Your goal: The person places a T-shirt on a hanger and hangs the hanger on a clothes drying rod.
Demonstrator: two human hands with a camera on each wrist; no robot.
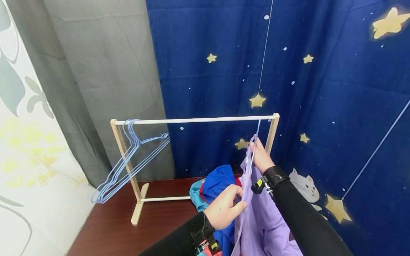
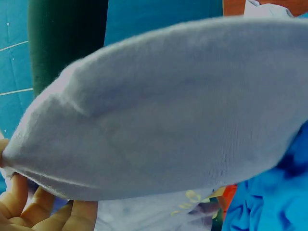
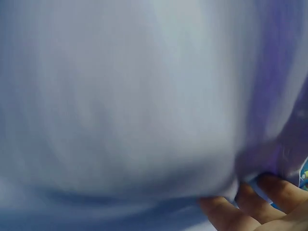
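Star-printed curtain behind the wooden rack (image 1: 195,120): your right hand (image 1: 261,156) grasps the purple garment (image 1: 262,220) and its hanger (image 1: 256,137) just below the rail — your left hand (image 1: 224,209) pinches the fabric lower down. Tug harder and the cloth could slip off.

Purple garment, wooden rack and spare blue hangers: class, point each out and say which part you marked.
purple garment (image 1: 262,217), head view, on its hanging front cloth.
wooden rack (image 1: 198,120), head view, on its top rail.
spare blue hangers (image 1: 128,167), head view, on their wire shoulders.
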